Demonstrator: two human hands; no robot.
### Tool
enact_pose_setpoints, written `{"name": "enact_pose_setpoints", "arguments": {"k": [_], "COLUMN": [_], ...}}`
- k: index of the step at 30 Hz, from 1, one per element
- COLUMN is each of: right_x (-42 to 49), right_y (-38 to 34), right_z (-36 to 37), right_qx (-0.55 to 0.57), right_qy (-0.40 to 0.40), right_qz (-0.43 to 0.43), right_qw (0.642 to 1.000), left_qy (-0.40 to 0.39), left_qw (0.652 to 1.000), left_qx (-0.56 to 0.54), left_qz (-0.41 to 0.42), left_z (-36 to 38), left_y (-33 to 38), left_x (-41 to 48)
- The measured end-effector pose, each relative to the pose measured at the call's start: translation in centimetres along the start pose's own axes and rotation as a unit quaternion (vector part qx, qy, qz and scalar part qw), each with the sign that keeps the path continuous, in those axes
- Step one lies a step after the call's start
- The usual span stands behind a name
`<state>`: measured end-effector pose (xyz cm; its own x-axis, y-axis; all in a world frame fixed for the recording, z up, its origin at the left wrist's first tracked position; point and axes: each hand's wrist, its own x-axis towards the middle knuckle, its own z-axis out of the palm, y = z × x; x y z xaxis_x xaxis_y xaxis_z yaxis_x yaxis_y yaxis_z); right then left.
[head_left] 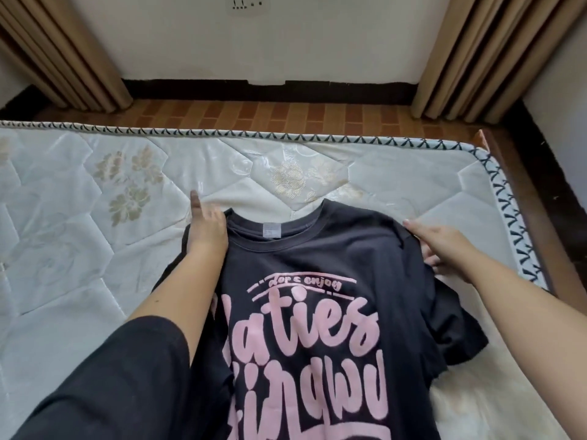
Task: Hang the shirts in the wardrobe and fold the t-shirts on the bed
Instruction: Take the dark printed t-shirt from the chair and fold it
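Black t-shirt (317, 255) (print up), left hand (208, 231), right hand (444, 246) on its shoulders

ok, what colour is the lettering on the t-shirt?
Pink lettering on the black t-shirt; head view.

left curtain (60, 55) | right curtain (476, 55) | wall socket (247, 4) top centre | brick-patterned floor (270, 117)

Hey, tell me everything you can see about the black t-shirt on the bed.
The t-shirt is black, seemingly soft knit, with large pink lettering on the front and a grey label inside the round collar. It lies front up on the mattress, collar away from the person, hem out of frame. The sleeve on the person's right spreads out rumpled. The left hand rests on one shoulder, the right hand on the other.
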<state>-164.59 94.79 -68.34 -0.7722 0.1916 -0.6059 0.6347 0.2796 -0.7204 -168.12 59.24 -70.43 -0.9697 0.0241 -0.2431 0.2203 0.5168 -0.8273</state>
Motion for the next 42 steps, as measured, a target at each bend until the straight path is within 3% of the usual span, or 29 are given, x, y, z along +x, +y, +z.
{"name": "enact_pose_setpoints", "arguments": {"k": [2, 5, 8, 10, 11, 13, 15, 18, 22, 25, 28, 33, 35, 39, 42], "right_x": [-1.7, -4.0, -5.5, -7.0, -8.0, -9.4, -9.1, -7.5, -5.5, -5.1, -5.9, -6.2, -5.8, -6.6, -8.4], "right_y": [2.0, 4.8, 5.7, 5.7, 5.8, 6.7, 7.7, 7.4, 6.9, 7.4, 8.1, 8.0, 7.7, 8.3, 10.0], "right_z": [-2.1, -3.8, -4.1, -3.8, -3.3, -2.0, -1.6, -4.3, -9.7, -9.4, -7.0, -4.7, -5.8, -8.3, -7.6], "right_qx": [0.021, 0.049, 0.068, 0.012, -0.010, -0.045, -0.073, 0.049, 0.235, 0.354, 0.246, 0.137, 0.110, 0.120, 0.139], "right_qy": [-0.008, 0.011, -0.024, -0.087, -0.131, -0.184, -0.133, -0.001, 0.195, 0.180, 0.123, 0.025, 0.050, 0.174, 0.130], "right_qz": [0.040, 0.065, 0.044, 0.003, -0.010, -0.024, -0.058, -0.078, -0.080, -0.042, 0.005, -0.003, -0.032, -0.049, 0.001], "right_qw": [0.999, 0.997, 0.996, 0.996, 0.991, 0.982, 0.987, 0.996, 0.949, 0.917, 0.961, 0.990, 0.992, 0.976, 0.982], "left_qy": [-0.001, 0.007, 0.020, 0.096, 0.125, 0.109, 0.114, 0.143, 0.136, 0.150, 0.163, 0.169, 0.176, 0.180, 0.187], "left_qw": [0.999, 0.987, 0.924, 0.865, 0.838, 0.808, 0.781, 0.779, 0.790, 0.793, 0.795, 0.800, 0.798, 0.797, 0.794], "left_qx": [0.034, -0.135, -0.371, -0.486, -0.528, -0.579, -0.613, -0.610, -0.598, -0.591, -0.584, -0.576, -0.577, -0.577, -0.578], "left_qz": [-0.023, -0.081, -0.090, -0.081, -0.052, 0.020, 0.034, 0.026, 0.017, 0.014, 0.007, 0.001, -0.004, -0.006, -0.009], "left_z": [-0.6, -2.8, -7.6, -10.4, -11.2, -11.9, -11.3, -10.7, -10.8, -10.5, -10.3, -10.3, -10.2, -10.3, -10.3], "left_y": [0.8, 2.6, 5.6, 8.7, 10.4, 12.5, 14.0, 15.0, 15.9, 16.6, 16.7, 16.7, 16.9, 16.9, 17.0], "left_x": [-1.6, -3.9, -6.3, -8.6, -9.8, -12.2, -13.5, -14.0, -13.7, -13.4, -13.3, -13.2, -13.1, -13.0, -13.1]}}
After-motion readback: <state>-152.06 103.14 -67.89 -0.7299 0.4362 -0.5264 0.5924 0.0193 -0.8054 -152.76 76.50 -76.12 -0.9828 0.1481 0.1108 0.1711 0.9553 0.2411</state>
